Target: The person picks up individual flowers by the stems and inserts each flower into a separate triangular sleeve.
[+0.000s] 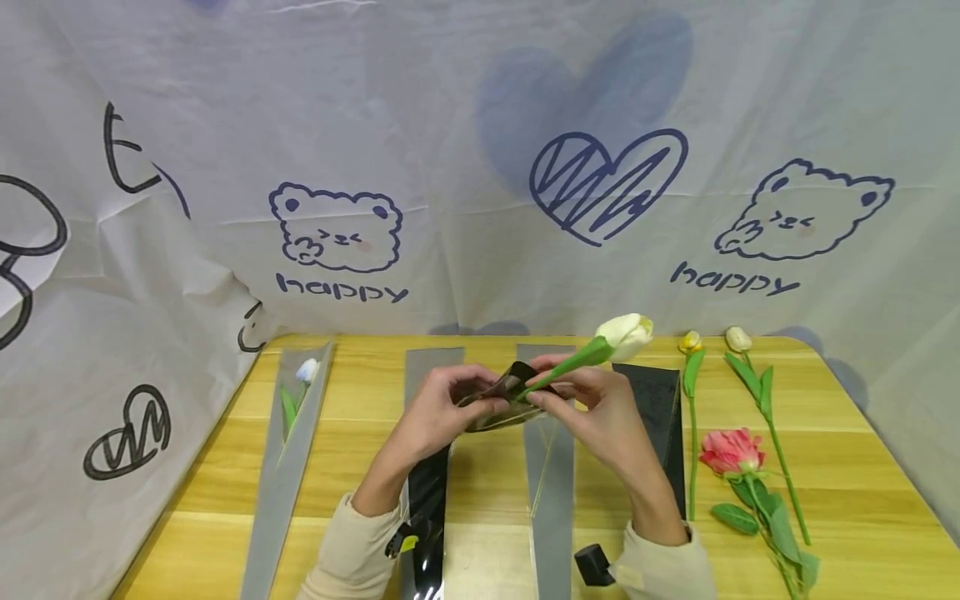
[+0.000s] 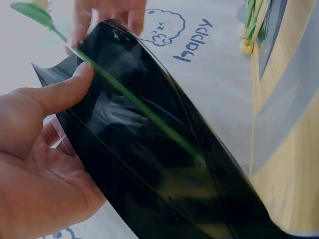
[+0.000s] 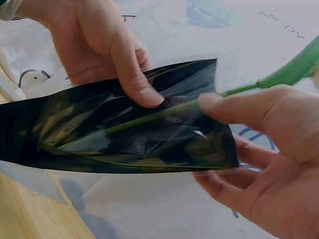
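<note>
My left hand [image 1: 442, 412] grips a black, partly see-through flower sleeve [image 2: 149, 199] from its side, thumb across the front and fingers behind. A white tulip [image 1: 630, 335] with a green leaf leans up to the right, its blossom outside the sleeve. Through the film, its green stem [image 3: 132, 121] shows inside, running in from the sleeve's mouth. My right hand [image 3: 269, 144] pinches the stem at that mouth, the thumb on it and the other fingers behind the sleeve's edge. The sleeve is held up above the table, foreshortened in the head view.
A wrapped pale tulip [image 1: 307, 370] lies in a grey sleeve [image 1: 281, 492] at the left. More flat sleeves lie under my arms, including a black one [image 1: 660, 417]. On the right are a yellow tulip [image 1: 691, 341], another white tulip [image 1: 738, 338] and a pink rose [image 1: 731, 452].
</note>
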